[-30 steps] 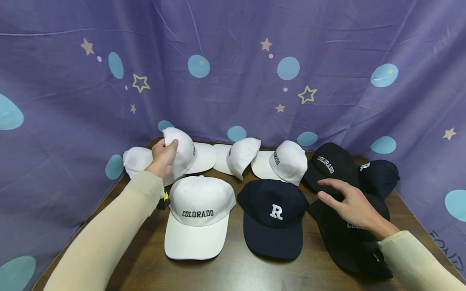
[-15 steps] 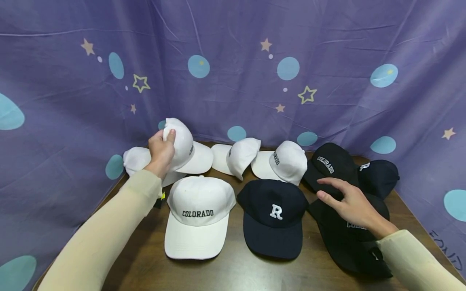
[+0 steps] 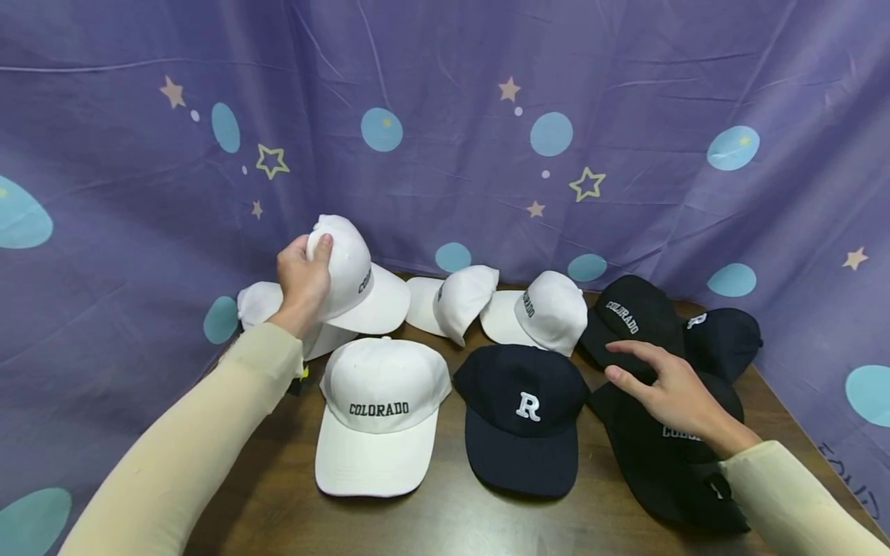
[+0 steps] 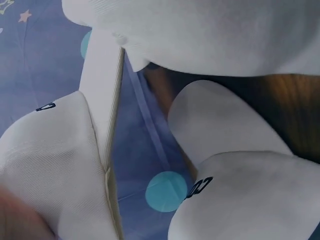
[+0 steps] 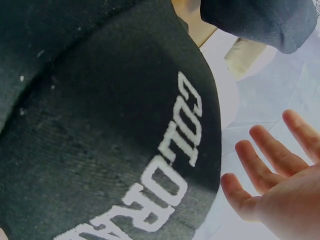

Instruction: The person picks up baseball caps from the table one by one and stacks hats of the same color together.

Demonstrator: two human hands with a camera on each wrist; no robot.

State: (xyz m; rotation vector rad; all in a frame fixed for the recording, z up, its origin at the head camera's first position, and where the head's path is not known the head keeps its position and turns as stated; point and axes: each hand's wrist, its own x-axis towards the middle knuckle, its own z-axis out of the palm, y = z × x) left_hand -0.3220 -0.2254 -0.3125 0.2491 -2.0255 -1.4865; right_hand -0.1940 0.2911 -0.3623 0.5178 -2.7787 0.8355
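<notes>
My left hand (image 3: 304,282) grips a white baseball cap (image 3: 345,266) by the back of its crown, thumb on the near side. The cap is tilted, its brim to the right, raised above the back row. In the left wrist view the held cap (image 4: 50,145) fills the left side. Behind my left hand, another white cap (image 3: 257,303) is partly hidden. My right hand (image 3: 670,386) hovers over a black cap (image 3: 667,471) with its fingers apart, holding nothing. In the right wrist view those spread fingers (image 5: 272,155) show beside a black COLORADO cap (image 5: 110,125).
A white COLORADO cap (image 3: 378,421) and a navy R cap (image 3: 521,425) lie at the front of the wooden table (image 3: 445,525). Behind them are two white caps, a black cap (image 3: 636,309) and a navy cap (image 3: 723,340). A purple curtain (image 3: 445,193) hangs behind.
My left hand has lifted the white cap up from the back row and moved slightly left. My right hand has stayed in place.
</notes>
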